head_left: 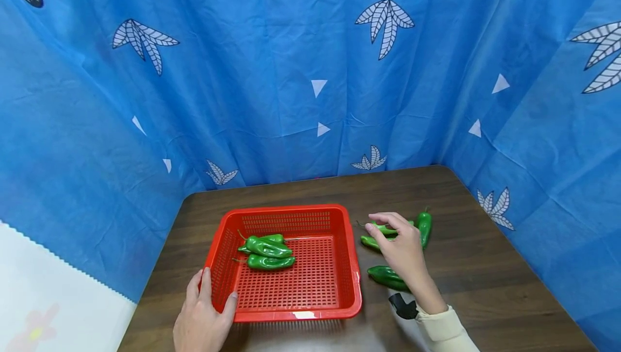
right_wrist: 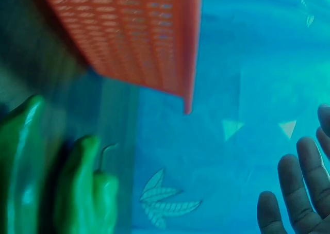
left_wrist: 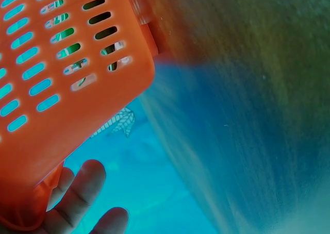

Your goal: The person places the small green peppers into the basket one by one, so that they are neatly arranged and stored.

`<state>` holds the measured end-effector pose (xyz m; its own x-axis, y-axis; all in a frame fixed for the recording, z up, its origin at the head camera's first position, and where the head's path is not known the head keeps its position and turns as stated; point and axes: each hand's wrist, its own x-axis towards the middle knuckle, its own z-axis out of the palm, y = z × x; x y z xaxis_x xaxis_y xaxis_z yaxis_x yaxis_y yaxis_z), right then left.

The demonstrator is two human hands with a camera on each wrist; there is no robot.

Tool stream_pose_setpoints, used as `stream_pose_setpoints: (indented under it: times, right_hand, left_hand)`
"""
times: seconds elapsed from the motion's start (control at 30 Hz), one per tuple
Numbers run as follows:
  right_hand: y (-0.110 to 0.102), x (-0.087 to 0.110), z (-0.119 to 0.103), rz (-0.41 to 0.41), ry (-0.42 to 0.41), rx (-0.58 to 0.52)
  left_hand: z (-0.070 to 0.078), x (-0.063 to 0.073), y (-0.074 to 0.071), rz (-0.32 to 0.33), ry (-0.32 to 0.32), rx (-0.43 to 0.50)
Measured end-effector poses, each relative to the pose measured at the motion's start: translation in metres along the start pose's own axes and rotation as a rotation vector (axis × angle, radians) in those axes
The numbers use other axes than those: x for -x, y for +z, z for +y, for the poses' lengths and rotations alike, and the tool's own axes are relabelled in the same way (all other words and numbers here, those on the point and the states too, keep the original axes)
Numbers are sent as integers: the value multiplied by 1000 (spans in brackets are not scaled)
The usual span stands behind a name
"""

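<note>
A red plastic basket point(head_left: 291, 317) with slotted walls stands on the table. Inside it, toward the left, several green peppers point(head_left: 269, 263) lie in a small pile. At the basket's front left corner my left hand point(head_left: 201, 314) holds the rim between thumb and fingers; the left wrist view shows its fingers point(left_wrist: 85, 185) by the rim. To the right of the basket, my right hand point(head_left: 402, 244) is above loose green peppers, fingers bent and parted, holding nothing. It partly hides two thin light-green peppers point(head_left: 371, 242); a dark pepper point(head_left: 385, 276) lies nearer me and another point(head_left: 424, 225) farther back.
The brown wooden table point(head_left: 490, 266) has rounded back corners. A blue patterned curtain point(head_left: 271, 82) hangs behind it and along both sides. A black band point(head_left: 404, 306) is at the right wrist. White cloth point(head_left: 43, 292) shows at the lower left.
</note>
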<state>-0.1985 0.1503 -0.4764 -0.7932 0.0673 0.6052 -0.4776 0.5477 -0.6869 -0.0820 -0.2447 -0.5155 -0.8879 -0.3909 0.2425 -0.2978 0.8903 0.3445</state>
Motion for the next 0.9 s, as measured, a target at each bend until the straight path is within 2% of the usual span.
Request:
stream_pose_setpoints:
  times: [0.17, 0.53, 0.9]
  right_hand:
    - [-10, 13, 14, 11, -1, 24]
    - [-33, 43, 40, 41, 21, 149]
    - [-50, 77, 69, 11, 133, 222]
  left_hand:
    - [0, 0, 1, -3, -3, 0]
    - [-1, -1, 2, 28, 13, 8]
    - [0, 0, 2, 15, 6, 15]
